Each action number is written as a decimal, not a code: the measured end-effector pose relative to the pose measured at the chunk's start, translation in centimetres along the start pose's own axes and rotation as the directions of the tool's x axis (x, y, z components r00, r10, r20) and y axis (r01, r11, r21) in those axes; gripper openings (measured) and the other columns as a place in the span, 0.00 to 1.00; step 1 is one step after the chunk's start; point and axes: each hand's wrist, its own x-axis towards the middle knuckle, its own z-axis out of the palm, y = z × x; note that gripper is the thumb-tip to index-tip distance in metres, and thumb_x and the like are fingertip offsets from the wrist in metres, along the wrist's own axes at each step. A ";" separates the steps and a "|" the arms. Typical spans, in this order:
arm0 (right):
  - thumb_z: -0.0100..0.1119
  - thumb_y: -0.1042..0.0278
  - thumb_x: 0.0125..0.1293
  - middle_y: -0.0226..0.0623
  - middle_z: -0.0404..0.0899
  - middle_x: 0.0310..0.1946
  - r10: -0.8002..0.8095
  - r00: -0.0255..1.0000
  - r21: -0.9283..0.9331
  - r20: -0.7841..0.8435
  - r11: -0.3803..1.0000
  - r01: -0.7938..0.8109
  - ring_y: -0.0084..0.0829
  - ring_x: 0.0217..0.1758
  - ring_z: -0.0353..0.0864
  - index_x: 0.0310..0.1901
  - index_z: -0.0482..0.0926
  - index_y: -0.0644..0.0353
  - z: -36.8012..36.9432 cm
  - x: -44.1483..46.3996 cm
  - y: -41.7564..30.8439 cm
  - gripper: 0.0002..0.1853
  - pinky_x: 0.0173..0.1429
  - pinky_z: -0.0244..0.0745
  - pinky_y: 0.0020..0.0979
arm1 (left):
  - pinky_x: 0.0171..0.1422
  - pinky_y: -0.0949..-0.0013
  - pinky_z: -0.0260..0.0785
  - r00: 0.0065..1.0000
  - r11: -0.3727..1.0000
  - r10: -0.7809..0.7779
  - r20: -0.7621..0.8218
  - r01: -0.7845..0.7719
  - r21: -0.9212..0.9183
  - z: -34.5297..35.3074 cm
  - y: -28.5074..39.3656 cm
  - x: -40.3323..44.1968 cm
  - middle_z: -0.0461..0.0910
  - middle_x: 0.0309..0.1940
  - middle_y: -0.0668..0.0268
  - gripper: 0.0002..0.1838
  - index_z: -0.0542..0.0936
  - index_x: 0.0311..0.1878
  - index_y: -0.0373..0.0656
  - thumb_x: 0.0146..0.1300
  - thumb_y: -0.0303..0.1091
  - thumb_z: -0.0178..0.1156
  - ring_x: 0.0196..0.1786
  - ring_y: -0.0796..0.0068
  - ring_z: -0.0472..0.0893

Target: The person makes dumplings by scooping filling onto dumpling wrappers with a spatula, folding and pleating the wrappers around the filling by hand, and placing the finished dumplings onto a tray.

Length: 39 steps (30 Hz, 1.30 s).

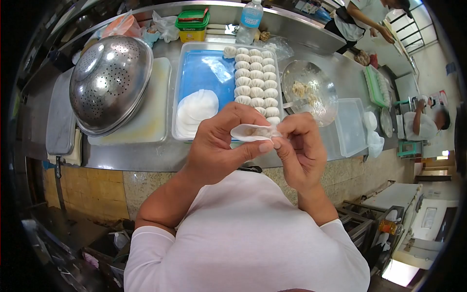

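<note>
Between my two hands is a dumpling (253, 132), a round white wrapper folded over pale filling, its left side still gaping. My left hand (226, 136) grips it between thumb and fingers. At its right end, the fingertips of my right hand (300, 148) pinch the wrapper's edge. Just beyond my hands lies a blue-bottomed plastic tray (206, 73). Rows of pleated dumplings (256, 75) fill its right part, and a stack of flat round wrappers (197, 112) lies at its near left. Right of the tray, a metal bowl (318, 85) contains some filling and a flat utensil.
A large metal colander (109, 82) rests upside down on a cutting board (158, 112) at left. Behind the tray stand a water bottle (250, 22) and a yellow-green tub (193, 27). A clear plastic container (351, 126) lies at right. Two other people are farther off at right.
</note>
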 end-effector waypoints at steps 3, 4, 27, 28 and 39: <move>0.62 0.81 0.65 0.38 0.79 0.37 0.190 0.980 0.215 -0.057 0.961 -0.174 0.36 0.40 0.75 0.43 0.81 0.66 0.3 -0.1 -0.5 0.06 0.46 0.72 0.32 | 0.57 0.73 0.72 0.999 1.000 0.023 0.043 -0.024 0.020 -0.1 -0.3 0.0 0.79 0.48 0.66 0.15 0.82 0.50 0.39 0.61 0.24 0.74 0.52 0.79 0.78; 0.62 0.81 0.65 0.38 0.79 0.37 0.148 0.989 0.121 -0.011 0.982 -0.146 0.35 0.40 0.75 0.43 0.80 0.66 0.0 0.0 -0.6 0.06 0.46 0.72 0.31 | 0.57 0.73 0.72 0.999 1.000 0.022 0.045 -0.023 0.019 0.2 -0.2 0.0 0.79 0.48 0.66 0.15 0.82 0.50 0.39 0.61 0.24 0.74 0.52 0.79 0.78; 0.62 0.77 0.68 0.38 0.78 0.37 0.068 0.998 -0.015 -0.016 0.998 -0.068 0.31 0.38 0.74 0.43 0.79 0.65 -0.5 0.0 1.0 0.05 0.44 0.71 0.29 | 0.48 0.75 0.70 0.995 0.995 0.023 -0.097 -0.033 -0.096 1.8 -1.7 0.8 0.79 0.45 0.67 0.13 0.82 0.48 0.39 0.63 0.28 0.73 0.46 0.81 0.77; 0.62 0.77 0.68 0.38 0.78 0.37 0.041 0.999 -0.021 -0.001 0.999 -0.041 0.31 0.38 0.74 0.43 0.79 0.65 -0.6 0.1 1.0 0.05 0.44 0.71 0.30 | 0.48 0.75 0.70 0.997 0.994 0.023 -0.073 -0.030 -0.103 1.9 -1.8 0.9 0.79 0.45 0.67 0.13 0.82 0.48 0.39 0.63 0.28 0.73 0.46 0.81 0.77; 0.60 0.74 0.71 0.39 0.75 0.38 -0.012 0.990 -0.057 -0.139 0.998 0.004 0.35 0.38 0.76 0.46 0.76 0.63 -3.2 -0.9 1.6 0.06 0.44 0.73 0.33 | 0.58 0.72 0.67 0.992 0.992 0.125 0.031 -0.125 0.001 4.3 -3.1 2.9 0.76 0.49 0.63 0.16 0.79 0.52 0.34 0.63 0.25 0.72 0.51 0.76 0.74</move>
